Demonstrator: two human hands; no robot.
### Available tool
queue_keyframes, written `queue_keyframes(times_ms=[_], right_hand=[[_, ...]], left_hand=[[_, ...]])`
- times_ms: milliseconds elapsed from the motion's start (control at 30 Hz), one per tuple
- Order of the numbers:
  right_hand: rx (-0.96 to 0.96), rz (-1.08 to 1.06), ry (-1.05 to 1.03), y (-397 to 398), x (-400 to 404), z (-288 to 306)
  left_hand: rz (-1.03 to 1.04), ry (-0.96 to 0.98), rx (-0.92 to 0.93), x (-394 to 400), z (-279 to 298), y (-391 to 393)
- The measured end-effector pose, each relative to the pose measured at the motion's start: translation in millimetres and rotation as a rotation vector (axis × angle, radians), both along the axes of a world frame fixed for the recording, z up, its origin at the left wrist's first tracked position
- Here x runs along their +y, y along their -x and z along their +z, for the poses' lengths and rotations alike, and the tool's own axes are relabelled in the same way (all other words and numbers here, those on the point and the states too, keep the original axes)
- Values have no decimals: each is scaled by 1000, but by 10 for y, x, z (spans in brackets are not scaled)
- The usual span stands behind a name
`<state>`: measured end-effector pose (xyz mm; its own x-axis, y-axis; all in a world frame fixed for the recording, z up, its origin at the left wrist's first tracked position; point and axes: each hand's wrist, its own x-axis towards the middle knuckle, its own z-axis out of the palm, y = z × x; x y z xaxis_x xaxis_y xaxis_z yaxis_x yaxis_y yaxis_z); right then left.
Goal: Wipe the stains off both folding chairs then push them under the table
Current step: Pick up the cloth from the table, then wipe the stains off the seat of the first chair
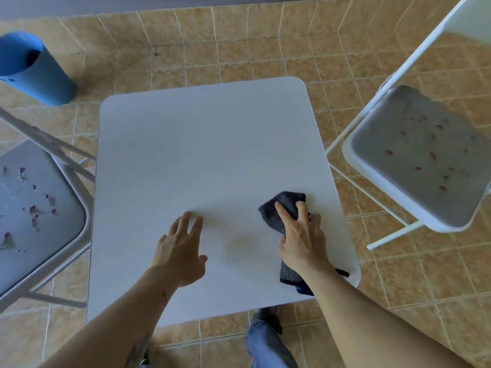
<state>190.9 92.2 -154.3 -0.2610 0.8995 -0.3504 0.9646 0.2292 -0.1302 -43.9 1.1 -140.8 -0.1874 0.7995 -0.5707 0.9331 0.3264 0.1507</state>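
A white square table (207,144) stands in front of me. On its near right part lies a dark grey cloth (285,208), and my right hand (301,240) rests on top of it, fingers curled over it. My left hand (182,251) hovers flat over the table's near middle, fingers spread, holding nothing. Left of the table stands a grey folding chair (39,213) whose seat carries several reddish stains. To the right is a white folding chair (414,160) with a grey seat, also dotted with red stains.
A blue cylindrical bin (34,70) stands on the tan tiled floor (239,57) at the far left. My leg in blue jeans (268,343) shows below the table's near edge. A wall base runs along the top.
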Motion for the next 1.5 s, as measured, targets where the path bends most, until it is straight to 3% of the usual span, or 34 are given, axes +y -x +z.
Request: queue_keyframes(times_ms=[233, 567, 800, 1000, 1233, 1367, 1500], right_hand=[[158, 176, -4, 923, -389, 320], [228, 450, -6, 3393, -1352, 590], [276, 607, 94, 4952, -2049, 321], [239, 770, 179, 6026, -2671, -108], [-98, 1031, 246, 6317, -3085, -684], [-16, 1047, 180, 6251, -3011, -782], [86, 1062, 103, 6224, -2913, -883]], left_hand=[[96, -112, -26, -712, 201, 678], [608, -202, -30, -2161, 347, 2711], [960, -232, -141, -2914, 11, 3962], [943, -242, -169, -3265, -376, 4641], [985, -154, -247, -3335, -845, 4798], [1130, -283, -382, -3305, -947, 4659], [1179, -297, -386, -3273, -992, 4546]])
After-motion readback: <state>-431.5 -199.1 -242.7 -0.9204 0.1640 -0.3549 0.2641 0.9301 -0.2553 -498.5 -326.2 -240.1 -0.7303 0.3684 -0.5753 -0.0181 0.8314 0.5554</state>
